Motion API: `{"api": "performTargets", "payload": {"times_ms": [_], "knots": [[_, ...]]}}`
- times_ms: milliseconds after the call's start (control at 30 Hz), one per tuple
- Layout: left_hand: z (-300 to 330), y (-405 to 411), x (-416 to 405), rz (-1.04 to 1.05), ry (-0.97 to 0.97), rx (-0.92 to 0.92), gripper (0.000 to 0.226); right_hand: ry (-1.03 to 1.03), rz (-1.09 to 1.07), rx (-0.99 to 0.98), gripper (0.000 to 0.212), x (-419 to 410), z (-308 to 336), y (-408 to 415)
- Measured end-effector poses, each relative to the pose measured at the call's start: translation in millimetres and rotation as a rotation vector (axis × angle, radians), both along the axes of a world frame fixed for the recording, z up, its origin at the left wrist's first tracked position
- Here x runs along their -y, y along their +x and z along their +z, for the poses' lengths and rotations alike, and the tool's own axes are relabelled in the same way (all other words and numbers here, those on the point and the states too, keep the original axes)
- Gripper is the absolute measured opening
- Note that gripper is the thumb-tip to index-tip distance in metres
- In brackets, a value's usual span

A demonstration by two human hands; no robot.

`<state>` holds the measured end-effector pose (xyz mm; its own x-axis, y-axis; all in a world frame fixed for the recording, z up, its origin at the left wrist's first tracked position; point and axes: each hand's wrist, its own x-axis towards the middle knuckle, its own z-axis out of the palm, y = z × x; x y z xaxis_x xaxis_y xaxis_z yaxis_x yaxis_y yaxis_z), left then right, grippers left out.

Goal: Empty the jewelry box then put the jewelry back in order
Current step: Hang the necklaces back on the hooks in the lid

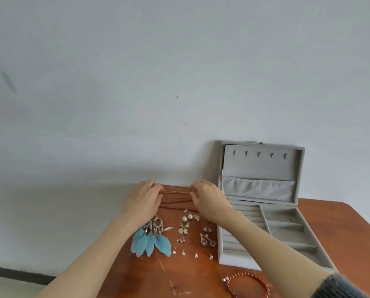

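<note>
At the table's (201, 282) far edge, the left hand (144, 197) and right hand (207, 198) each pinch an end of a thin chain (176, 191), apparently stretching it straight for orderly storage. Feather earrings (150, 241), pearls (187, 217) and studs (183, 252) lie between the forearms. At right the box (265, 211) stands open, its visible compartments bare, under the right forearm; a bracelet (246, 284) lies nearest.

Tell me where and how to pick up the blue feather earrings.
Probably best to pinch the blue feather earrings at their metal hoops, the stiff far end, coming from above. The feathers fan out flat toward the near table edge and look soft, so gripping them could crush them. The left hand is nearest, though both hands now pinch thin chains.
</note>
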<state>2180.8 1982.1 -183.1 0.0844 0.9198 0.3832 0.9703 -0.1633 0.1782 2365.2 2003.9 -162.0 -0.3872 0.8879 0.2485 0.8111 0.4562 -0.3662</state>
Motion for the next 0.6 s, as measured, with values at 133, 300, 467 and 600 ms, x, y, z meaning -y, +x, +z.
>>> {"api": "performTargets", "payload": {"times_ms": [133, 300, 467, 600], "knots": [[-10.8, -18.1, -50.1, 0.093, -0.007, -0.024, 0.027, -0.026, 0.0, 0.032, 0.03, -41.1, -10.0, -14.1], [-25.1, -34.2, -83.8, 0.215, -0.097, 0.138, 0.017, -0.046, 0.008, 0.061, 0.03, -66.9, -25.3, -18.9], [-34.2, -30.7, -98.3, 0.235, -0.121, 0.294, 0.013, -0.037, 0.067, 0.159, 0.032, -72.1, -40.7, -19.9], [-32.7, -24.6, -102.3, 0.213, -0.15, 0.148, 0.02, -0.026, 0.104, 0.196, 0.034, -72.6, -46.4, -18.9]]}}
